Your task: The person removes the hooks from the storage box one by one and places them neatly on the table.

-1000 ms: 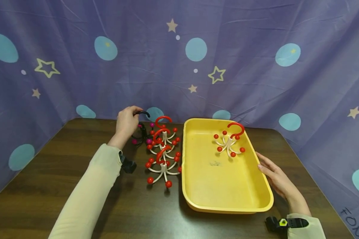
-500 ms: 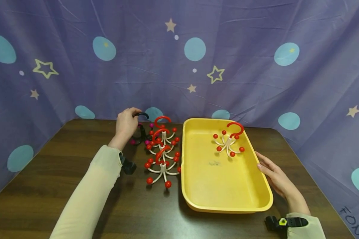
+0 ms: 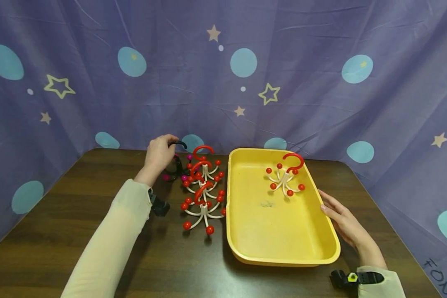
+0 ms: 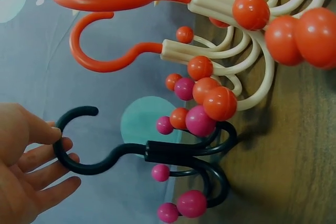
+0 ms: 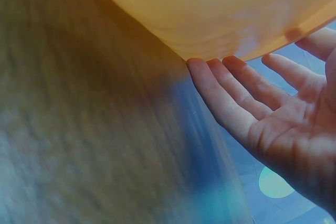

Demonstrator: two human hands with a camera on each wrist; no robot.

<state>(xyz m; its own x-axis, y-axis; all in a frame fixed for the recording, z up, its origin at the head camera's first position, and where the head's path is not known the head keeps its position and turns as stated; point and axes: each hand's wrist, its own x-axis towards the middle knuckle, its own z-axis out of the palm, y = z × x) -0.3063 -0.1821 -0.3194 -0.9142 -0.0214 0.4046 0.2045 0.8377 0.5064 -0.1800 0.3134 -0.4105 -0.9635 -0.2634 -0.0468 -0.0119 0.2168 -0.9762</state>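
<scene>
By its curved hook, my left hand (image 3: 159,156) pinches a black multi-arm hook hanger (image 4: 168,151) with pink balls on its arm ends. The thumb and fingers lie on either side of the hook in the left wrist view. Beside it stand three white hangers (image 3: 203,209) with red hooks and red balls, in a row toward the front. My right hand (image 3: 345,221) touches the right side of a yellow tray (image 3: 268,236). Its fingers (image 5: 223,98) are mostly straight against the outer wall, thumb near the rim. Inside the tray stands another white-and-red hanger (image 3: 285,179).
All of this rests on a dark wooden table (image 3: 164,265). A purple curtain (image 3: 301,116) with stars and blue dots hangs right behind the table's back edge. The tray's left rim lies close to the row of white hangers.
Almost nothing differs. The left hand keeps its hold on the black hanger's hook with only tiny shifts, and the right hand stays against the tray.
</scene>
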